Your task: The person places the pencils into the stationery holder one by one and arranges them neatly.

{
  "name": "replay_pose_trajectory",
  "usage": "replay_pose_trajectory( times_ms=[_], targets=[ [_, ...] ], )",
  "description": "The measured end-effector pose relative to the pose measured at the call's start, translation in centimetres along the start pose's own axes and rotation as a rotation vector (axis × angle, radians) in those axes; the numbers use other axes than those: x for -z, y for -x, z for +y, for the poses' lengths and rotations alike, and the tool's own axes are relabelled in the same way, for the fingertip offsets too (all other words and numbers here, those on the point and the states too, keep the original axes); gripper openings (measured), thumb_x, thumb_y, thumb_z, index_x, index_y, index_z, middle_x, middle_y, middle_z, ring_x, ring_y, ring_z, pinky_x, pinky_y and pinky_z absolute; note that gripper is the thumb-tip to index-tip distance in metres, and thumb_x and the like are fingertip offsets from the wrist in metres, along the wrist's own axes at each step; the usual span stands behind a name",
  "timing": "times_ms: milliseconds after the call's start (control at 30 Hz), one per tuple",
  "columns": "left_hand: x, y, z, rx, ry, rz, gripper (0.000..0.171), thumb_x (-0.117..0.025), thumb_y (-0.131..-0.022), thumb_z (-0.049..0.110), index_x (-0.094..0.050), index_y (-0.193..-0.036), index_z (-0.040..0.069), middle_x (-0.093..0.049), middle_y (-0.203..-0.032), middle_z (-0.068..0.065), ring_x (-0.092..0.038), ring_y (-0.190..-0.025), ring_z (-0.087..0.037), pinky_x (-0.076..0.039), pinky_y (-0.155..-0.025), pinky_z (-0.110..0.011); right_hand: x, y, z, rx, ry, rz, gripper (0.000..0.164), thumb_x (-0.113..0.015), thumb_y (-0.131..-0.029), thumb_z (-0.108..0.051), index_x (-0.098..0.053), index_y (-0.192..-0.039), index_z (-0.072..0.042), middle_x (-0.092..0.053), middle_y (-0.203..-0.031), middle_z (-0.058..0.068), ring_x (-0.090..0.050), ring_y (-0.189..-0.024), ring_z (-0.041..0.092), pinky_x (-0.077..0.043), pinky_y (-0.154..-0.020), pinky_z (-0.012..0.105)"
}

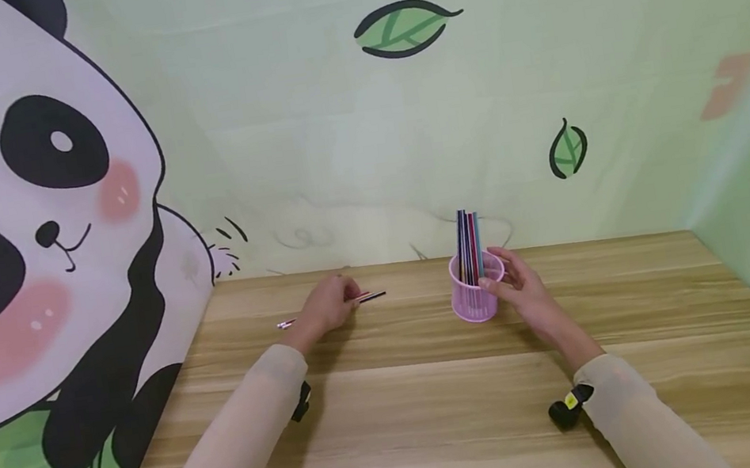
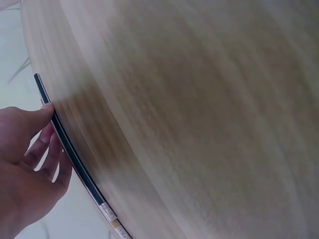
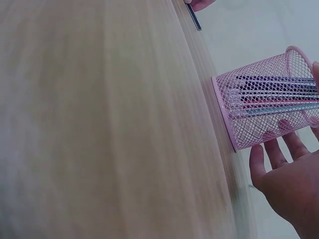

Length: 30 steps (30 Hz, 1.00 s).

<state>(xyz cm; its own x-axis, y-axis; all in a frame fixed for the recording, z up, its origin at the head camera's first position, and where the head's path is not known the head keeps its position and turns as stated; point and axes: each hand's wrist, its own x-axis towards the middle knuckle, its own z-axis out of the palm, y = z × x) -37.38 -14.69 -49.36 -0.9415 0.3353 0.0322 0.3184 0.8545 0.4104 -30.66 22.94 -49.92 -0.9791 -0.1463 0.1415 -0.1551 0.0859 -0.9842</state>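
Observation:
In the head view my left hand (image 1: 329,306) pinches a dark pencil (image 1: 375,295) low over the wooden table; a reddish one shows beside it. The left wrist view shows the dark pencil (image 2: 75,154) between thumb and fingers, with a pale, lettered end. My right hand (image 1: 526,294) holds a pink mesh pen holder (image 1: 476,309) by its right side, thumb near the front of the rim and fingers behind. Several pencils (image 1: 468,241) in dark, red and blue stand upright in the pen holder. It rests on the table in the right wrist view.
The wooden table (image 1: 416,420) runs back to a pale green wall (image 1: 304,140) with a painted panda (image 1: 83,259) and leaves. A small black device (image 1: 567,411) sits at my right wrist, and another (image 1: 301,402) at my left.

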Motion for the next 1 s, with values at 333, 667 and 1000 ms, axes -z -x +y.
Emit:
replay_pose_trajectory(
  times_ms=[333,667,1000],
  targets=[
    [-0.13,0.09,-0.11,0.026,0.063,-0.028,0.012,-0.073,-0.099,0.005,-0.072,-0.111,0.002,-0.069,-0.106,-0.011,-0.063,-0.099,-0.024,-0.054,-0.095,-0.041,-0.30,0.20,-0.07,0.009,-0.019,0.015,0.068,-0.067,-0.105,-0.013,-0.033,-0.164,-0.010,-0.046,-0.159,0.024,-0.047,-0.141,0.038,-0.040,-0.115,0.039],
    [-0.22,0.18,-0.42,-0.003,0.058,-0.013,0.008,-0.074,-0.098,0.004,-0.070,-0.105,0.006,-0.067,-0.102,-0.007,-0.061,-0.096,-0.023,-0.053,-0.093,-0.042,-0.45,0.40,0.09,0.007,-0.035,0.034,0.067,-0.067,-0.105,-0.015,-0.033,-0.164,-0.010,-0.047,-0.157,0.025,-0.048,-0.140,0.034,-0.042,-0.109,0.027],
    [-0.13,0.34,0.17,-0.043,-0.003,-0.035,0.010,-0.071,-0.099,0.003,-0.073,-0.108,0.008,-0.069,-0.107,-0.007,-0.064,-0.101,-0.024,-0.054,-0.097,-0.043,-0.26,0.32,0.30,0.004,-0.038,0.030,0.068,-0.068,-0.105,-0.016,-0.035,-0.163,-0.011,-0.049,-0.156,0.022,-0.049,-0.139,0.033,-0.043,-0.109,0.028]
  ],
)
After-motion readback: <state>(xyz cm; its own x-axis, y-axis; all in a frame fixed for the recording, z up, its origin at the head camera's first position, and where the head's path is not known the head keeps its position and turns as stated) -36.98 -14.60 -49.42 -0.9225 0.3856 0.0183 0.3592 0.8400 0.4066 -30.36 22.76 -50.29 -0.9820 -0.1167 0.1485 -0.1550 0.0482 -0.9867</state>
